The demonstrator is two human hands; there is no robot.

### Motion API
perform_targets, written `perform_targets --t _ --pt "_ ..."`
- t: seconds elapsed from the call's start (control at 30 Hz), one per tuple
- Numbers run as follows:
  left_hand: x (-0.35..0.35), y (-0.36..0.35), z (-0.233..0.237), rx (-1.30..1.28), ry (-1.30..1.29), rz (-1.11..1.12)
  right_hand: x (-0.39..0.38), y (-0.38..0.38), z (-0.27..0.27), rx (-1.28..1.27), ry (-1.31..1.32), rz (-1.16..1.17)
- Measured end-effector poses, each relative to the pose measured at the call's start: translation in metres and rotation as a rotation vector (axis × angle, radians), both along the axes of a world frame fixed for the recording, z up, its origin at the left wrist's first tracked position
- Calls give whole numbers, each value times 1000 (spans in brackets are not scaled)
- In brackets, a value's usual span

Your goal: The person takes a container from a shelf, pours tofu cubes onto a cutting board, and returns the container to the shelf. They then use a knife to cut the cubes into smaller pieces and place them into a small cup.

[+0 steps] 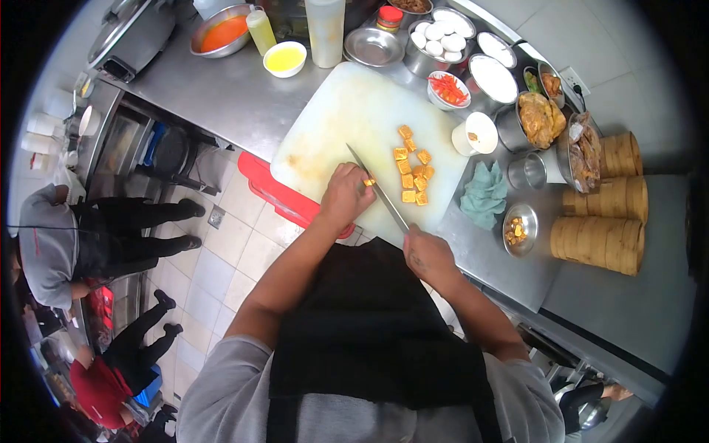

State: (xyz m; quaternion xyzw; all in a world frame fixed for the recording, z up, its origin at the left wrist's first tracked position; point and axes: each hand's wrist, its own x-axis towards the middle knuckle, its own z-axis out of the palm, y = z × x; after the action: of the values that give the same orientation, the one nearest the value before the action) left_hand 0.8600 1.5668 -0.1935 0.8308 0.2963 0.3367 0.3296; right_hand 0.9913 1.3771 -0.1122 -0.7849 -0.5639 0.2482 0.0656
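In the head view my right hand (430,258) is wrapped round the handle of a long kitchen knife (385,198), its blade slanting up and left over the white cutting board (325,111). Right beside the blade, the bent fingers of my left hand (346,196) pinch a small golden-orange piece of food (369,181). Several golden-orange cubes (407,167) of the same look, scored on top, lie on the board to the right of the knife. A red board or tray (277,198) sticks out from under the cutting board's near left edge.
Behind the board stand a yellow-liquid bowl (285,59), a squeeze bottle (261,31) and a pot of eggs (437,46). To the right are a green cloth (484,196), a small metal bowl (520,230) with food bits and bamboo steamers (597,244). Other people (52,244) stand at left.
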Motion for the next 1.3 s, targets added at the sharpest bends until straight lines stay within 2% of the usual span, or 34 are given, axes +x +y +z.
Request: perform_targets --t 0.23,0.37,0.67,0.73,0.83,0.97,1.2,1.3 --pt "3 2 -2 -15 22 49 0 9 -17 10 -36 1" --pt "3 3 -4 -9 8 18 13 1 -6 47 21 6" --pt "2 3 -6 41 35 0 9 -22 22 -86 -29 25" --pt "2 3 -7 15 1 -20 6 -19 17 -40 6 24" --pt "3 2 -8 42 17 -4 -3 8 -18 39 -13 -16" --pt "2 2 -8 39 6 -3 5 3 -19 52 2 18" --pt "-3 11 -10 -28 -33 -20 19 -16 13 1 2 26" --pt "-8 28 -7 -72 -67 -37 18 -17 33 -19 81 -85"
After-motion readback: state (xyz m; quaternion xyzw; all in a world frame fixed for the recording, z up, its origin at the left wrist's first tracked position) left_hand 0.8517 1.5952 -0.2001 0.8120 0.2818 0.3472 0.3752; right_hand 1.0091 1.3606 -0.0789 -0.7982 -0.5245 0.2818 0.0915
